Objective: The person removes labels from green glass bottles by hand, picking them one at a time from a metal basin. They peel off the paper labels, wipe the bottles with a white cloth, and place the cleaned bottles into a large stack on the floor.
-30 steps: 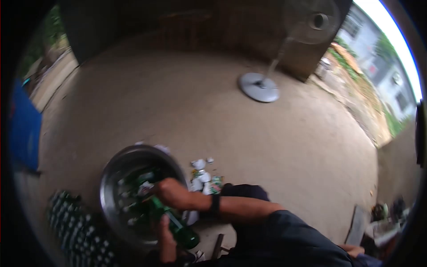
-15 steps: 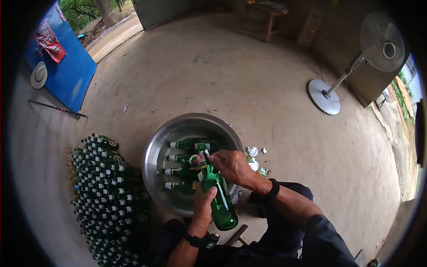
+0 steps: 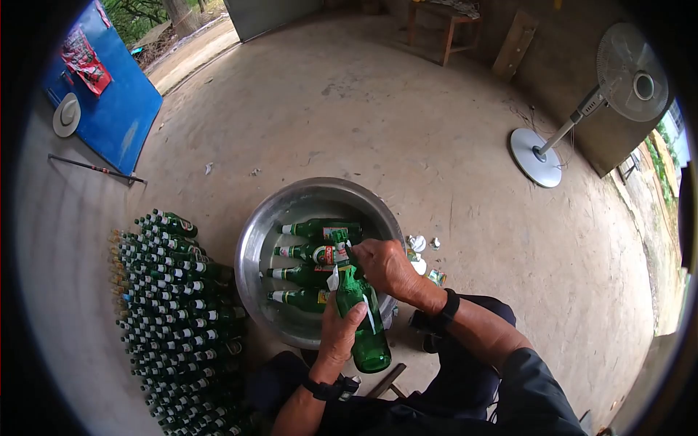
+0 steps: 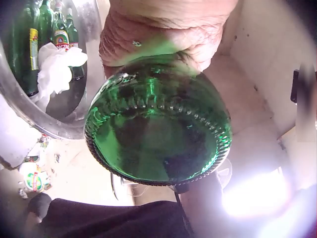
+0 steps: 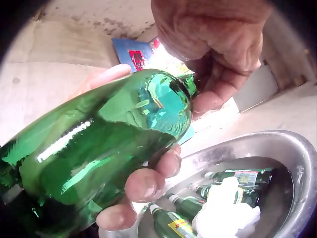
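Observation:
My left hand (image 3: pixel 340 333) grips a green glass beer bottle (image 3: pixel 372 352) round its body, tilted with its base toward me. The bottle's side shows bare, shiny glass in the right wrist view. My right hand (image 3: pixel 392 270) has its fingers curled at the bottle's neck, which they partly hide. Just beyond them stands a metal basin (image 3: pixel 249 243) of water, where several green bottles (image 3: pixel 299 275) with labels lie side by side. A crumpled white wet paper (image 5: pixel 225 214) shows over the basin. The bottle's round ribbed base (image 4: pixel 158 144) fills the left wrist view.
Many green bottles (image 3: pixel 178 312) stand packed together left of the basin. Crumpled label scraps (image 3: pixel 417 254) lie on the floor to its right. A standing fan (image 3: pixel 536 156) is at the far right, a blue door panel (image 3: pixel 120 120) at the far left, and a wooden stool (image 3: pixel 445 33) at the back.
The head view has swung, so the basin appears farther right than a second ago. The right hand has shifted slightly about the bottle's neck, while the left keeps its hold.

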A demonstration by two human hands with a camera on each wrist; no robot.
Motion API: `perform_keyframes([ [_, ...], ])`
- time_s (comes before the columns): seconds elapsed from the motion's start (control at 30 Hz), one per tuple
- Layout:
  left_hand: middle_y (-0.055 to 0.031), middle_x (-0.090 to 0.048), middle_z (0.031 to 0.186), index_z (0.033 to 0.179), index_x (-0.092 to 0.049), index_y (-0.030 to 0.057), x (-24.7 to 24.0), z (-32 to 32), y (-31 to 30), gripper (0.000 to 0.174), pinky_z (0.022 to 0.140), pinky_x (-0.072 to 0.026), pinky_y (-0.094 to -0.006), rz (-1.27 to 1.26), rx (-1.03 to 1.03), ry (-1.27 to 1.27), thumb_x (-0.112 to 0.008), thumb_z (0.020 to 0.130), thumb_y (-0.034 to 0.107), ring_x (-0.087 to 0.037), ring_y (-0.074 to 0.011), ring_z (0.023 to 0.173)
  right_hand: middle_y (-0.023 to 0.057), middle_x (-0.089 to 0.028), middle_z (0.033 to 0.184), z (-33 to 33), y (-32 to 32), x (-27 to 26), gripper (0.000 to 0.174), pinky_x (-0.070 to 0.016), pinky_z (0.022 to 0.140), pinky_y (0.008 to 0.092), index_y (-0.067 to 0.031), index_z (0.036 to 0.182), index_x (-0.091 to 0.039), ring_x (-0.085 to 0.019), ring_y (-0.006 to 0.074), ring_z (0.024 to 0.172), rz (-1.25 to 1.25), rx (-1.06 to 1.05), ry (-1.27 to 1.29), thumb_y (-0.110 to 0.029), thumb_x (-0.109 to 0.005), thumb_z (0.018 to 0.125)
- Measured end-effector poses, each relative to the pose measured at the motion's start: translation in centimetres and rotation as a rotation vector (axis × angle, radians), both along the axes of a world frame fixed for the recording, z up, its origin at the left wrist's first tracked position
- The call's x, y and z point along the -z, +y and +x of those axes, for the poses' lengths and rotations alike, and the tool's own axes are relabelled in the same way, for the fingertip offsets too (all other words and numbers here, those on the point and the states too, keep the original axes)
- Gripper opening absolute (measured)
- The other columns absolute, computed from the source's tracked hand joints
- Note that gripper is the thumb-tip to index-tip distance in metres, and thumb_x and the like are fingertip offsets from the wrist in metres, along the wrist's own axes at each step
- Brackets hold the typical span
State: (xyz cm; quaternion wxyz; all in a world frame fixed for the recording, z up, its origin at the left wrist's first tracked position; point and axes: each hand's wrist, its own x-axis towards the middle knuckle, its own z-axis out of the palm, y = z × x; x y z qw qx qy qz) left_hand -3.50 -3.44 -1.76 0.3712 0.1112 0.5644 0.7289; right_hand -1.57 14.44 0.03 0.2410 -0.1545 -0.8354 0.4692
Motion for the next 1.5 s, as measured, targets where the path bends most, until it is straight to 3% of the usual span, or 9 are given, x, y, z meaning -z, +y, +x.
perform_keyframes([
  [0.37,-0.0013,-0.061,0.106,0.123,-0.056,0.0048,0.0,-0.1,0.1,0.038,0.084,-0.0489,-0.0278,-0.017,0.008,-0.019,-0.072,0.092,0.019,-0.057,-0.0097,0.092,0.0218,-0.07,0.08,0.4,0.0,-0.5,0.022,-0.0537,0.061,0.041,0.0045,0.097,-0.071,-0.071,0.0371,0.071,0.0,-0.032,-0.039,-0.016,-0.063,0.101],
  [0.43,-0.0029,-0.062,0.108,0.126,-0.053,0.0039,-0.1,-0.2,0.2,0.043,0.085,-0.0499,-0.0289,-0.036,0.029,0.096,-0.073,0.091,0.018,-0.059,-0.0108,0.094,0.0268,-0.067,0.082,0.2,-0.3,-0.7,0.024,-0.0511,0.064,0.0492,0.006,0.088,-0.067,-0.064,0.0482,0.076,-0.027,-0.016,0.069,-0.014,-0.063,0.1],
  [0.77,-0.0079,-0.063,0.114,0.131,-0.05,0.0016,0.3,-0.1,0.1,0.051,0.094,-0.0501,-0.0347,-0.148,0.074,0.278,-0.076,0.089,0.017,-0.061,-0.0175,0.101,0.0306,-0.059,0.07,0.1,0.3,-0.4,0.032,-0.0484,0.058,0.0516,0.0046,0.076,-0.061,-0.059,0.0529,0.072,-0.04,0.078,-0.085,-0.017,-0.062,0.1],
  [1.03,-0.008,-0.063,0.114,0.131,-0.05,0.0011,0.1,-0.2,-0.1,0.053,0.094,-0.0496,-0.0346,-0.181,0.095,0.32,-0.076,0.09,0.019,-0.061,-0.0179,0.102,0.0183,-0.061,0.061,0.0,0.9,0.7,0.031,-0.0468,0.051,0.0413,0.0046,0.083,-0.065,-0.06,0.0243,0.052,-0.063,0.058,-0.063,-0.02,-0.062,0.101],
  [1.07,-0.008,-0.063,0.114,0.131,-0.05,0.0011,0.1,-0.3,-0.1,0.053,0.094,-0.0496,-0.0346,-0.179,0.085,0.328,-0.076,0.09,0.019,-0.061,-0.0179,0.102,0.0183,-0.061,0.061,0.0,0.9,0.3,0.031,-0.0468,0.051,0.0413,0.0046,0.083,-0.065,-0.06,0.0243,0.052,-0.058,0.05,-0.054,-0.02,-0.062,0.101],
  [1.13,-0.0078,-0.063,0.113,0.131,-0.05,0.0008,0.2,0.0,-0.1,0.052,0.093,-0.0498,-0.0344,-0.133,0.082,0.265,-0.076,0.09,0.019,-0.061,-0.0173,0.101,0.0285,-0.059,0.067,0.1,0.4,-0.9,0.03,-0.0483,0.056,0.0479,0.0048,0.083,-0.067,-0.06,0.0486,0.064,-0.105,0.06,-0.077,-0.019,-0.062,0.1],
  [1.33,-0.0093,-0.064,0.114,0.131,-0.049,0.0,0.9,-0.1,-0.2,0.055,0.091,-0.0508,-0.0347,-0.163,0.076,0.324,-0.079,0.089,0.021,-0.062,-0.0179,0.101,0.0262,-0.065,0.074,0.4,0.3,-0.9,0.025,-0.0503,0.059,0.0465,0.0046,0.088,-0.069,-0.065,0.0453,0.067,-0.083,-0.007,-0.053,-0.016,-0.063,0.099],
  [1.4,-0.01,-0.064,0.115,0.132,-0.049,-0.0002,1.3,-0.1,-0.2,0.057,0.091,-0.0509,-0.035,-0.171,0.077,0.347,-0.079,0.089,0.021,-0.062,-0.0184,0.101,0.0189,-0.064,0.065,0.2,0.3,-0.1,0.024,-0.0466,0.053,0.0388,0.0044,0.088,-0.069,-0.059,0.0239,0.054,-0.012,0.002,-0.001,-0.015,-0.063,0.1],
  [1.5,-0.0118,-0.065,0.115,0.132,-0.047,-0.0013,1.0,0.2,-0.1,0.06,0.093,-0.0512,-0.0357,-0.174,0.052,0.326,-0.08,0.088,0.023,-0.063,-0.0201,0.103,0.0182,-0.063,0.065,0.3,0.2,0.1,0.025,-0.0468,0.053,0.039,0.0045,0.084,-0.066,-0.06,0.0213,0.055,-0.015,0.015,-0.022,-0.013,-0.061,0.101],
])
